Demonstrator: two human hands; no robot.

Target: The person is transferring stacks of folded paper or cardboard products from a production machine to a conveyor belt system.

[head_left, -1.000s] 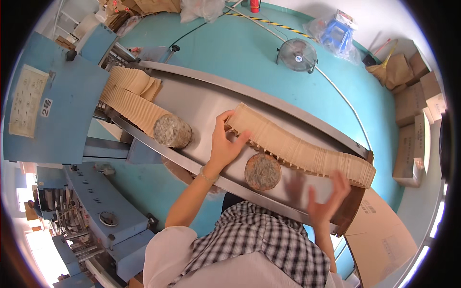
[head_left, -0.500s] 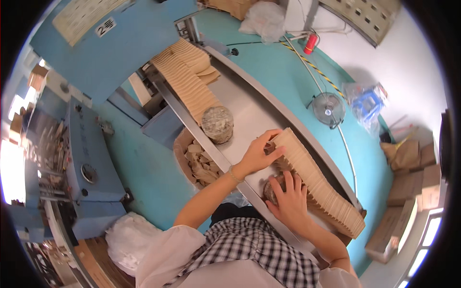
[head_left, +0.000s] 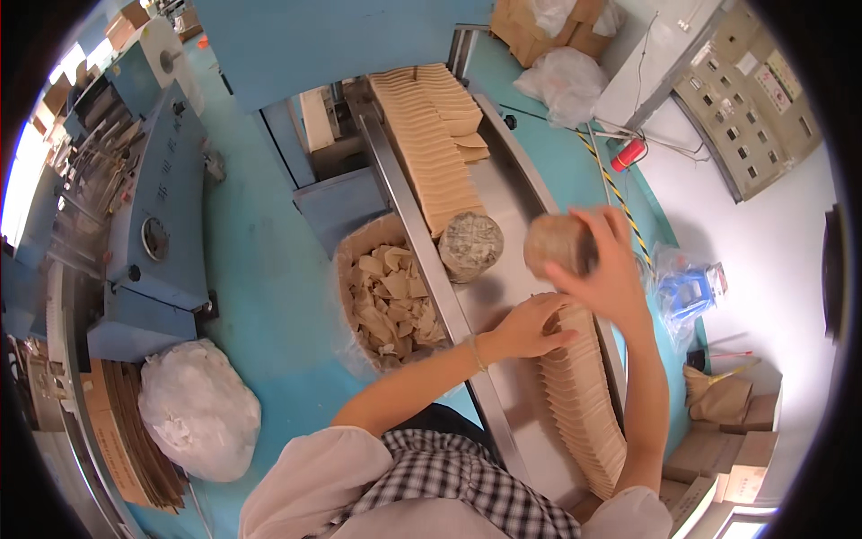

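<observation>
My right hand [head_left: 606, 274] grips a round grey-brown block [head_left: 549, 244] and holds it up over the metal trough [head_left: 514, 359]; the block is blurred. Below it, my left hand [head_left: 532, 328] has its fingers and thumb closed about the far end of a row of thin tan pieces [head_left: 579, 395], which stand packed face to face along the trough's right side. Farther off, a second round block, mottled grey [head_left: 472, 246], sits against the near end of another row of tan pieces [head_left: 426, 148]. Several loose pieces lie beside that row.
Left of the trough stands a lined bin [head_left: 346, 296] full of tan scraps. A blue machine [head_left: 332, 49] rises at the trough's far end. Another blue machine [head_left: 162, 198] and a stuffed white bag [head_left: 197, 409] are at left. Cartons [head_left: 714, 449] stand at right.
My right hand has lifted the round block from beside the right row and carried it up and away from me. My left hand stays at that row's far end. The view has turned.
</observation>
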